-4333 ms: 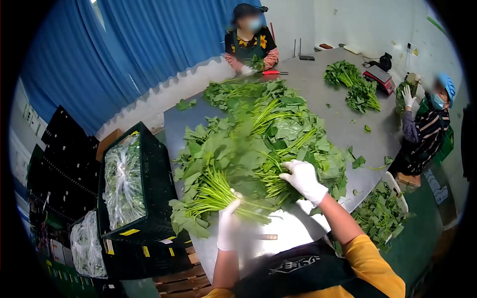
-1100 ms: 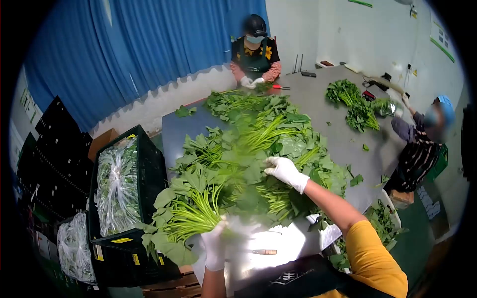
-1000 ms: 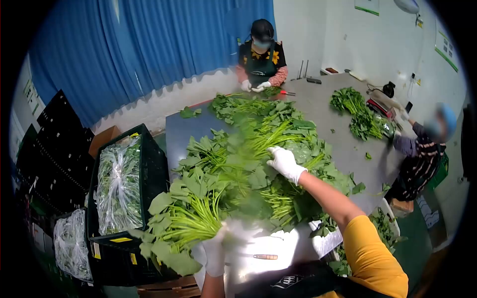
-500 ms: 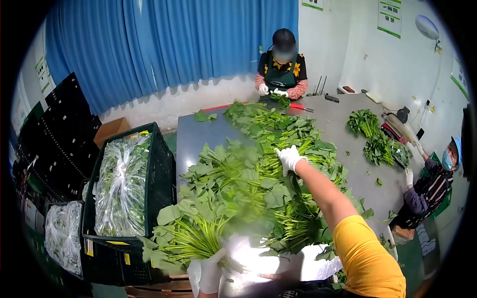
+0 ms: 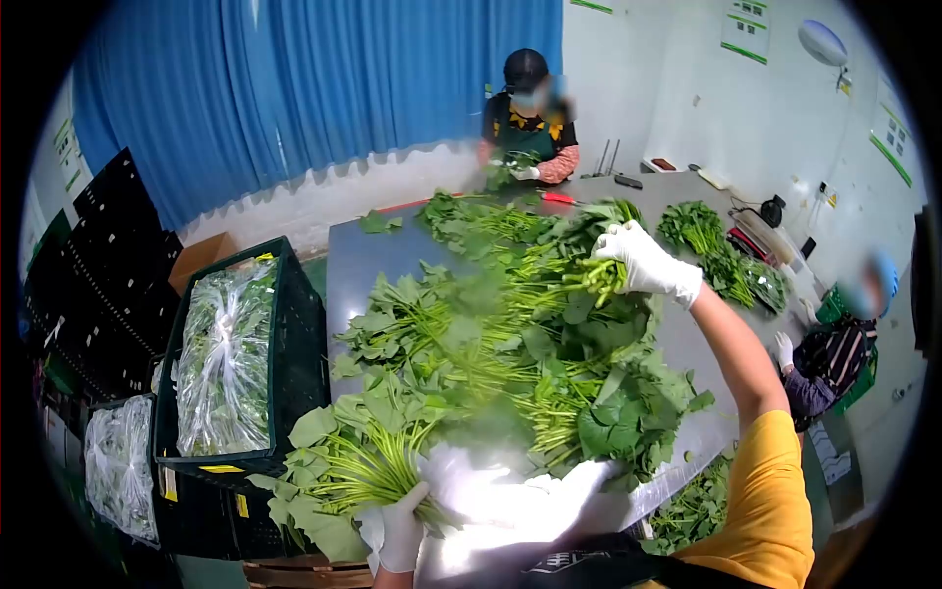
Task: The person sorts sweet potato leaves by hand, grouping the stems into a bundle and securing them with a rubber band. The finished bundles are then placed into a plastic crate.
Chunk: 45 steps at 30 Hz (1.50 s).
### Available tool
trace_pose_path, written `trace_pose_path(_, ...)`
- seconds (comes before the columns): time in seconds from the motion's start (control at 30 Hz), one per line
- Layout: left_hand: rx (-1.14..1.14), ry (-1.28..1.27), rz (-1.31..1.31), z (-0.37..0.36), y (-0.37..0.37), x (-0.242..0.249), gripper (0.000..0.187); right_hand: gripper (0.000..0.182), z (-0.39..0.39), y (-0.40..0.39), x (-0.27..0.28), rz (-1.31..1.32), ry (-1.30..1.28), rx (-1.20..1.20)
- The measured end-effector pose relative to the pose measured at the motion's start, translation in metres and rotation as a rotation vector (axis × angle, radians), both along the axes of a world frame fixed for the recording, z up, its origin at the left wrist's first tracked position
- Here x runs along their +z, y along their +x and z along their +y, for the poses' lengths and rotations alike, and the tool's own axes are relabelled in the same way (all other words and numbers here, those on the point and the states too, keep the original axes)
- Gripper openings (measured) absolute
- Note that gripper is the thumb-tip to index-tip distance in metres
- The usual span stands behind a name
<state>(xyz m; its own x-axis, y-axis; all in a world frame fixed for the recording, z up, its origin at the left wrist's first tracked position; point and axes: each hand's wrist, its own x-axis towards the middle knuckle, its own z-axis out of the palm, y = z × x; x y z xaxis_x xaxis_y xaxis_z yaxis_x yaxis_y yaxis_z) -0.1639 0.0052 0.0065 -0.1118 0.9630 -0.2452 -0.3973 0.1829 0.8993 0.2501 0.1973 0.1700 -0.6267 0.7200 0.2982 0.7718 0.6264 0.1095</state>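
My right hand [image 5: 643, 263], in a white glove, is raised over the table's right part and closed around a small bunch of green stems [image 5: 599, 280], its leaves behind the fingers. Lower left, my gloved left hand [image 5: 400, 530] grips the stem ends of a larger leafy bunch [image 5: 368, 471], whose leaves spread to the left. Between and beyond my hands, a wide pile of leafy greens [image 5: 559, 363] covers much of the metal table [image 5: 368, 260]. A bright glare lies at the near edge, and a blurred patch hides part of the pile.
Across the table a person [image 5: 530, 128] in a dark apron handles greens. Another person [image 5: 844, 344] stands at the right, near bunched greens [image 5: 721, 250]. On the left, a dark crate [image 5: 299, 344] holds bagged greens [image 5: 226, 363]. More greens [image 5: 692, 510] lie below the near right edge.
My right hand has risen from the pile and moved right, now with a bunch in it. My left hand still holds its bunch. The far person's hands have shifted, and the whole view has moved slightly.
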Motion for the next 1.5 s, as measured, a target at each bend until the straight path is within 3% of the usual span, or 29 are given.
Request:
trace_pose_path(0.07,-0.038,0.029,-0.039,0.0,0.008,-0.002,0.02,0.04,-0.03,-0.009,0.016,-0.152,-0.025,0.032)
trace_pose_path(0.17,-0.032,0.018,-0.15,0.005,0.024,-0.023,0.024,0.046,-0.041,-0.007,-0.033,-0.235,-0.074,0.009)
trace_pose_path(0.23,-0.027,0.061,-0.062,0.005,0.032,-0.027,0.025,0.052,-0.056,-0.007,-0.068,0.042,-0.158,0.036)
trace_pose_path(0.27,-0.063,0.04,-0.125,0.004,0.038,-0.018,0.027,0.056,-0.07,-0.013,-0.061,-0.488,0.008,0.044)
trace_pose_path(0.3,-0.099,0.022,-0.187,0.001,0.042,-0.013,0.029,0.061,-0.067,0.001,-0.089,-0.499,0.01,-0.094)
trace_pose_path(0.47,-0.054,0.034,-0.123,-0.009,0.04,-0.024,0.022,0.069,-0.118,0.009,-0.099,-0.061,-0.041,-0.425)
trace_pose_path(0.57,-0.047,0.035,-0.104,-0.01,0.04,-0.022,0.024,0.048,-0.149,0.0,-0.099,0.119,-0.018,-0.579)
trace_pose_path(0.67,-0.052,-0.019,-0.139,-0.012,0.044,-0.019,0.025,0.033,-0.143,0.017,-0.137,0.23,-0.124,-0.704)
trace_pose_path(0.7,-0.058,-0.028,-0.144,-0.01,0.044,-0.028,0.026,0.023,-0.14,0.02,-0.15,0.29,-0.03,-0.688)
trace_pose_path(0.77,-0.068,-0.033,-0.144,-0.008,0.048,-0.03,0.026,0.018,-0.135,0.017,-0.166,0.399,0.072,-0.674)
trace_pose_path(0.83,-0.086,-0.038,-0.1,-0.009,0.057,-0.024,0.024,0.022,-0.127,0.007,-0.172,0.397,0.104,-0.738)
trace_pose_path(0.93,-0.08,-0.029,-0.113,-0.005,0.063,-0.029,0.023,0.028,-0.108,-0.002,-0.18,0.302,-0.079,-0.909)
trace_pose_path(1.13,-0.059,-0.02,-0.109,-0.006,0.066,-0.022,0.022,0.023,-0.103,-0.005,-0.157,0.413,-0.134,-0.9)
trace_pose_path(1.17,-0.057,-0.017,-0.112,-0.005,0.065,-0.024,0.022,0.019,-0.104,-0.004,-0.156,0.51,0.03,-0.88)
trace_pose_path(1.23,-0.03,0.009,-0.141,-0.003,0.064,-0.026,0.02,0.016,-0.119,-0.016,-0.125,0.962,0.248,-0.686)
trace_pose_path(1.3,-0.008,0.011,-0.133,-0.003,0.064,-0.023,0.018,0.015,-0.135,-0.024,-0.1,1.411,0.132,-0.468)
trace_pose_path(1.37,0.037,0.045,-0.15,-0.003,0.065,-0.022,0.016,0.015,-0.15,-0.029,-0.105,1.423,-0.001,-0.463)
trace_pose_path(1.43,0.067,-0.001,-0.12,-0.001,0.065,-0.028,0.015,0.014,-0.179,-0.059,-0.101,1.424,-0.489,-0.473)
trace_pose_path(1.47,0.026,0.033,-0.089,-0.002,0.067,-0.026,0.016,0.011,-0.186,-0.065,-0.131,1.347,-0.608,-0.471)
trace_pose_path(1.5,-0.011,0.066,-0.056,-0.002,0.069,-0.025,0.017,0.008,-0.19,-0.069,-0.159,1.439,-0.812,-0.409)
